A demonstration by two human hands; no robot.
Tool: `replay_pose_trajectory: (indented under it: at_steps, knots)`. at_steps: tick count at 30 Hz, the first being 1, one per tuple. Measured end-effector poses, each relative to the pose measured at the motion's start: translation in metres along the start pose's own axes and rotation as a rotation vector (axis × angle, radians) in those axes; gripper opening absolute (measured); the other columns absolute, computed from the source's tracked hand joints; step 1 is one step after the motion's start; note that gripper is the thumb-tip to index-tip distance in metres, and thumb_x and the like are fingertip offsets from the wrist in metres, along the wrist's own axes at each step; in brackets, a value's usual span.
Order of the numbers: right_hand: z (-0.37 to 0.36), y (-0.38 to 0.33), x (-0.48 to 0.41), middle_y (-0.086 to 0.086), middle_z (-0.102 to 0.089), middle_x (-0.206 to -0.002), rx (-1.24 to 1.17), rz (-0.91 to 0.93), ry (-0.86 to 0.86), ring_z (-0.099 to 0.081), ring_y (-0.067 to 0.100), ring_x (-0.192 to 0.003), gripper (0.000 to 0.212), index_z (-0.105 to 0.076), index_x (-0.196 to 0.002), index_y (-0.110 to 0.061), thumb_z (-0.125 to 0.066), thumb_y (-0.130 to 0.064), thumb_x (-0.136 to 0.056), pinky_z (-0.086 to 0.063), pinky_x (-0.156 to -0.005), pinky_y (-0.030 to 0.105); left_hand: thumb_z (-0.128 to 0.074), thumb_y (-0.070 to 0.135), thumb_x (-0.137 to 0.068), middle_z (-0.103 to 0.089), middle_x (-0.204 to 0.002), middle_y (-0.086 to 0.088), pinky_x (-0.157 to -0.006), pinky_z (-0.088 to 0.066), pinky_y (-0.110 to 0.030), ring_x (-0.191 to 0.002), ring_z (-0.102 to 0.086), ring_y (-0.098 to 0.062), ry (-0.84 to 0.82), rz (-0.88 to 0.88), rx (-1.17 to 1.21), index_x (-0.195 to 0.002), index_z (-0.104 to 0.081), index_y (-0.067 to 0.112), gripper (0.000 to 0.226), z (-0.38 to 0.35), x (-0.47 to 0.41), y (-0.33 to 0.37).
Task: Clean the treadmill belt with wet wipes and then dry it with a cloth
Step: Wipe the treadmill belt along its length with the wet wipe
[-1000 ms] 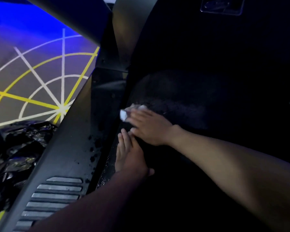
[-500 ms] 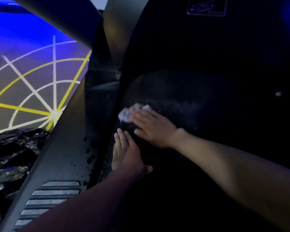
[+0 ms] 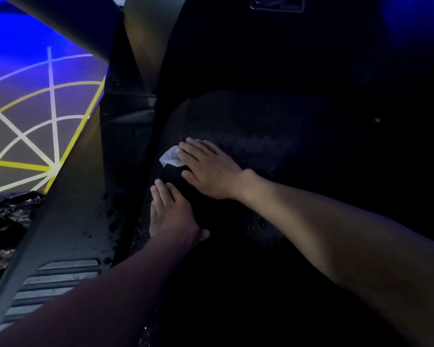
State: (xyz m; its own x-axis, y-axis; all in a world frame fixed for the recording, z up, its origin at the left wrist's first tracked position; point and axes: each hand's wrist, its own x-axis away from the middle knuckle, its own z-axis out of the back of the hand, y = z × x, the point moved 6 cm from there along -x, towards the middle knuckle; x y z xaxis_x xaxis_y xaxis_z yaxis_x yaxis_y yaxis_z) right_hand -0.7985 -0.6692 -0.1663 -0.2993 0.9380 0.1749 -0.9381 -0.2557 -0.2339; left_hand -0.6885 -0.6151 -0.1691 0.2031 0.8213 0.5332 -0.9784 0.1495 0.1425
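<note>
Slid slightly leftward on the treadmill belt [image 3: 248, 136], with straight fingers [image 3: 194, 149] of the right hand [image 3: 211, 169] pressing the wet wipe [image 3: 169, 158] flat, just beyond the left hand [image 3: 171, 214] resting open beside the belt's left edge.

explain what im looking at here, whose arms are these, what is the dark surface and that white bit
There is no robot here. The single picture comes from a camera worn on a person's head, looking down at their own bare arms. The wide dark speckled treadmill belt fills the middle. The right hand presses a crumpled white wet wipe flat against the belt with straight fingers. The left hand rests flat on the belt near its left edge and holds nothing. Beside the belt runs the grey side rail with ribbed strips. Further left is a crumpled black plastic bag and a floor with yellow and white lines.
</note>
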Motion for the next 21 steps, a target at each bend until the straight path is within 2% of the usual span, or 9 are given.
replay_pose_trajectory:
  at_steps: [3, 7, 8, 11, 12, 15, 16, 19, 21]
  knots:
    - [-0.008, 0.012, -0.001, 0.002, 0.01, -0.166, -0.01, 0.065, -0.161, 0.015, 0.015, -0.151, 0.063, 0.001, -0.159, -0.017, -0.021, -0.045, -0.106, 0.009, -0.123, 0.039, -0.073, 0.047, -0.081, 0.028, -0.156, -0.02, -0.122, 0.002, -0.037, -0.147, 0.022, -0.03, 0.014, -0.057, 0.02, -0.151, 0.015, 0.002, 0.122, -0.005, 0.007, -0.002]
    - [-0.005, 0.037, -0.001, 0.002, 0.015, -0.166, 0.0, -0.129, -0.127, 0.018, 0.016, -0.151, 0.064, 0.007, -0.158, -0.016, -0.014, -0.047, -0.106, 0.009, -0.123, 0.042, -0.066, 0.051, -0.084, 0.037, -0.153, -0.015, -0.121, 0.007, -0.037, -0.144, 0.03, -0.028, -0.027, -0.074, 0.042, -0.149, 0.024, 0.006, 0.12, -0.012, 0.008, -0.006]
    - [-0.005, 0.031, 0.001, 0.003, 0.015, -0.166, -0.017, -0.101, -0.139, 0.017, 0.016, -0.151, 0.064, 0.006, -0.158, -0.016, -0.015, -0.047, -0.106, 0.009, -0.122, 0.043, -0.066, 0.052, -0.084, 0.039, -0.151, -0.016, -0.121, 0.009, -0.038, -0.142, 0.032, -0.028, -0.037, -0.069, 0.044, -0.148, 0.026, 0.006, 0.121, -0.014, 0.006, -0.006]
    - [-0.017, 0.003, 0.02, 0.0, 0.013, -0.166, 0.019, 0.154, -0.205, 0.017, 0.014, -0.151, 0.062, 0.004, -0.158, -0.017, -0.017, -0.045, -0.107, 0.009, -0.123, 0.04, -0.066, 0.054, -0.079, 0.044, -0.149, -0.014, -0.119, 0.013, -0.039, -0.139, 0.038, -0.026, -0.061, -0.055, 0.066, -0.147, 0.03, 0.007, 0.126, -0.017, 0.004, -0.006]
    - [-0.017, 0.008, 0.021, 0.0, 0.013, -0.166, 0.022, 0.156, -0.192, 0.016, 0.013, -0.151, 0.061, 0.005, -0.158, -0.018, -0.016, -0.044, -0.107, 0.009, -0.123, 0.04, -0.067, 0.055, -0.078, 0.044, -0.149, -0.013, -0.119, 0.015, -0.039, -0.139, 0.039, -0.024, -0.067, -0.046, 0.083, -0.147, 0.03, 0.008, 0.128, -0.018, 0.003, -0.006]
    - [-0.01, 0.039, 0.013, 0.001, 0.013, -0.166, -0.004, -0.135, -0.096, 0.016, 0.014, -0.151, 0.061, 0.006, -0.158, -0.018, -0.014, -0.044, -0.107, 0.01, -0.122, 0.042, -0.069, 0.067, -0.07, 0.046, -0.148, -0.01, -0.114, 0.02, -0.038, -0.136, 0.042, -0.021, -0.075, -0.008, 0.144, -0.145, 0.033, 0.012, 0.138, -0.02, 0.002, -0.004]
    - [-0.011, 0.038, 0.012, 0.002, 0.013, -0.166, -0.018, -0.176, -0.084, 0.016, 0.015, -0.151, 0.062, 0.005, -0.158, -0.018, -0.013, -0.045, -0.106, 0.01, -0.122, 0.043, -0.068, 0.071, -0.068, 0.047, -0.147, -0.011, -0.113, 0.021, -0.038, -0.135, 0.044, -0.021, -0.071, -0.007, 0.147, -0.144, 0.035, 0.011, 0.141, -0.02, 0.002, -0.004]
    - [-0.026, 0.007, 0.023, -0.001, 0.014, -0.166, 0.027, 0.074, -0.134, 0.018, 0.015, -0.151, 0.063, 0.005, -0.158, -0.019, -0.015, -0.048, -0.106, 0.01, -0.122, 0.043, -0.065, 0.072, -0.069, 0.049, -0.145, -0.012, -0.114, 0.022, -0.04, -0.132, 0.047, -0.022, -0.076, -0.041, 0.129, -0.142, 0.037, 0.01, 0.14, -0.023, 0.003, -0.004]
    - [-0.025, 0.016, 0.031, -0.001, 0.014, -0.166, 0.071, 0.109, -0.13, 0.017, 0.013, -0.151, 0.063, 0.006, -0.158, -0.019, -0.016, -0.047, -0.106, 0.01, -0.122, 0.041, -0.064, 0.072, -0.071, 0.05, -0.144, -0.013, -0.113, 0.023, -0.04, -0.131, 0.048, -0.022, -0.072, -0.049, 0.118, -0.142, 0.038, 0.009, 0.139, -0.024, 0.003, -0.006]
